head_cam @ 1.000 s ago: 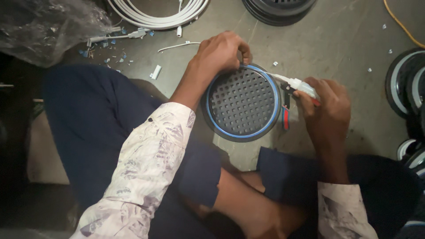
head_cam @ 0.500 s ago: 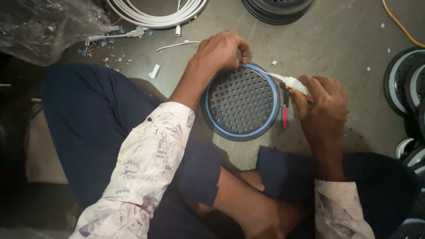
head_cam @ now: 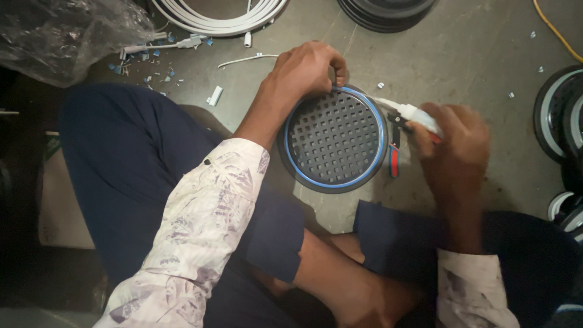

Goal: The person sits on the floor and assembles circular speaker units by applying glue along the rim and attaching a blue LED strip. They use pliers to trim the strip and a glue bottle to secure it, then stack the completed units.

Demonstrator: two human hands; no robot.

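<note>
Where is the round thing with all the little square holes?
In the head view, the round grille lies mid-floor, between the left hand on its top rim and the right hand.

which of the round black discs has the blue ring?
The grille-faced disc on the floor between the left hand and right hand. The stacked discs at the top edge and right edge show none.

Right hand [head_cam: 452,146] seemingly lifted, blurred.

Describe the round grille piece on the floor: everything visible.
The round grille is a dark disc with a grid of square holes, ringed by a thin blue band inside a black outer rim; it looks like plastic. It lies flat, face up, on the grey floor between the person's knees. The left hand grips its top edge. The right hand holds a white cable piece at its right rim.
</note>
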